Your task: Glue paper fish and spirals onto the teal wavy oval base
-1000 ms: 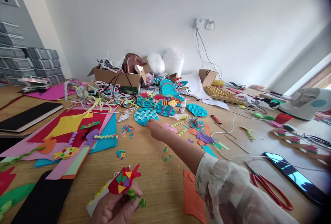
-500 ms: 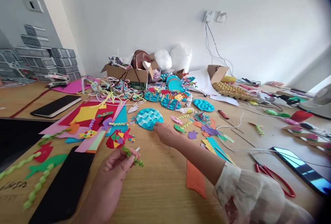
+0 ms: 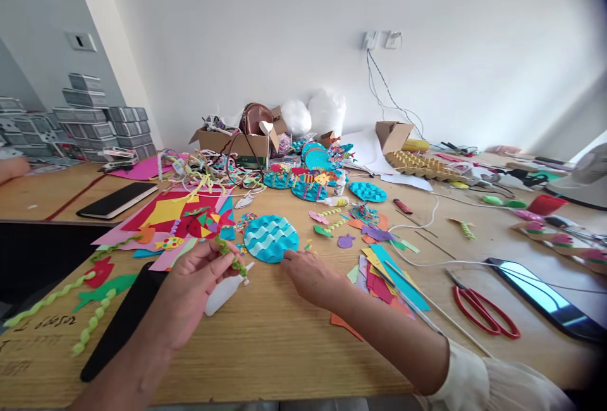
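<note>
My left hand (image 3: 202,281) pinches a curly green pipe cleaner (image 3: 230,256) between thumb and fingertips. Under that hand is a whitish squeeze bottle (image 3: 222,296) with a pointed nozzle; whether the palm also touches it I cannot tell. My right hand (image 3: 310,277) has its fingers closed at the lower right rim of a round blue paper disc (image 3: 270,238) woven with pale wavy strips. The disc lies on the table between and beyond my hands. Just left of it are cut paper shapes on red sheets (image 3: 161,199).
Red-handled scissors (image 3: 486,310) and a phone (image 3: 545,300) lie at the right, near a white cable (image 3: 436,264). Paper scraps (image 3: 379,284) and thin sticks are beside my right forearm. Further back stand decorated blue discs (image 3: 308,190) and a cardboard box (image 3: 232,142).
The blue disc has come closer to me, with my right hand at its rim. More of the squeeze bottle now shows below my left hand, which still pinches the pipe cleaner.
</note>
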{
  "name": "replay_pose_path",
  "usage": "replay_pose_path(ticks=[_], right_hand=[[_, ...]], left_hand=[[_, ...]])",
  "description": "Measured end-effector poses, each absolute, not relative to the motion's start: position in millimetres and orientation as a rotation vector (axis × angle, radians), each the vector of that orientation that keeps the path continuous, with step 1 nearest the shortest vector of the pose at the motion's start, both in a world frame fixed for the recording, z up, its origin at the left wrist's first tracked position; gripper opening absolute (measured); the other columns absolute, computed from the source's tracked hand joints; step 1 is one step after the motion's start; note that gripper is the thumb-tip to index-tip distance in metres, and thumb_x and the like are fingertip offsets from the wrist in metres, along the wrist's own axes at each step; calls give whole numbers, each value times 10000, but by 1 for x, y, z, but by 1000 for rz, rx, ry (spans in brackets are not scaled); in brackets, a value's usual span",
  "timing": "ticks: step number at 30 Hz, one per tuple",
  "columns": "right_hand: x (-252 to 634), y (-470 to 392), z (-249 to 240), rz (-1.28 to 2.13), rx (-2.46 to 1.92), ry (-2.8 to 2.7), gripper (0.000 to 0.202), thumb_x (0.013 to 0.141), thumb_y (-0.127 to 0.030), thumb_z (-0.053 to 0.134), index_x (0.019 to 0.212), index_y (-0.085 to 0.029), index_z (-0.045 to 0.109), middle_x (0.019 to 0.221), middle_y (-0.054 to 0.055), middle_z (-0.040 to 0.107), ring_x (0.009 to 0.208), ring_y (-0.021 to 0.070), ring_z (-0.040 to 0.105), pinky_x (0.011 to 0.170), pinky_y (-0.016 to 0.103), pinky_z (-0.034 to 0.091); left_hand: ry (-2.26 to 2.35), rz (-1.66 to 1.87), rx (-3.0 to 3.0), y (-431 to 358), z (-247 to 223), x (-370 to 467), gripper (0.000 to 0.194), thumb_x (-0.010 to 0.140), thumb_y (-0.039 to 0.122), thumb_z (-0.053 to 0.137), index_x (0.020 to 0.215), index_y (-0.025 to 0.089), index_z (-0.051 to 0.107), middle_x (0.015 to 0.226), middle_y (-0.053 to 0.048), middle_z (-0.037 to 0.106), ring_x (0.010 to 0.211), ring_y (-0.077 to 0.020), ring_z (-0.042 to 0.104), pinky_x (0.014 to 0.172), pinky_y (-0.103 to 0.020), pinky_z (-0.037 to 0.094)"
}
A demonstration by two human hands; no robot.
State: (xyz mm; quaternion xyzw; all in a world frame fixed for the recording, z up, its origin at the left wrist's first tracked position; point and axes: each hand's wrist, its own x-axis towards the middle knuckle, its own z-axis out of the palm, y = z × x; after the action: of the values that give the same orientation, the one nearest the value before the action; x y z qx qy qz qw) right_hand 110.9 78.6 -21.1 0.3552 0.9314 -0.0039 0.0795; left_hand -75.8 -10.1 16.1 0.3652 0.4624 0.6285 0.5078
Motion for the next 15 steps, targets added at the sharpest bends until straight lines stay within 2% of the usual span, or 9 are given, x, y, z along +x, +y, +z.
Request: replay_pose_path(ticks=[5, 8, 12, 15], right_hand=[[119, 70, -16, -8, 1123, 2896, 262, 751, -43, 435, 910, -147, 615, 964, 101, 608, 933, 229, 557, 766, 336, 428], [133, 63, -12, -86, 1271, 2941, 263, 758, -48, 430, 903, -161, 618, 957, 86, 614, 888, 199, 574, 734, 300, 426], [167, 51, -3, -417, 1654, 2964, 258, 805, -85, 412, 871, -179, 644, 936, 67, 637, 844, 154, 595, 703, 254, 422], [188, 44, 6, -715, 1952, 2997, 205, 798, -139, 447, 839, -185, 642, 840, 39, 649, 734, 131, 585, 641, 240, 424]], left_hand=[[1173, 1389, 1028, 2, 32, -76, 230, 561, 320, 786, 710, 188, 670, 710, 23, 641, 669, -105, 581, 628, -187, 495], [1226, 1280, 1121, 10, 34, -74, 217, 574, 314, 767, 708, 181, 659, 710, 18, 635, 671, -117, 579, 621, -203, 489], [1255, 1123, 1204, 20, 35, -70, 199, 609, 327, 727, 720, 184, 646, 700, 15, 618, 664, -134, 568, 575, -217, 465], [1229, 1030, 1261, 29, 38, -58, 154, 620, 302, 707, 707, 187, 653, 669, 18, 605, 607, -123, 541, 521, -207, 423]])
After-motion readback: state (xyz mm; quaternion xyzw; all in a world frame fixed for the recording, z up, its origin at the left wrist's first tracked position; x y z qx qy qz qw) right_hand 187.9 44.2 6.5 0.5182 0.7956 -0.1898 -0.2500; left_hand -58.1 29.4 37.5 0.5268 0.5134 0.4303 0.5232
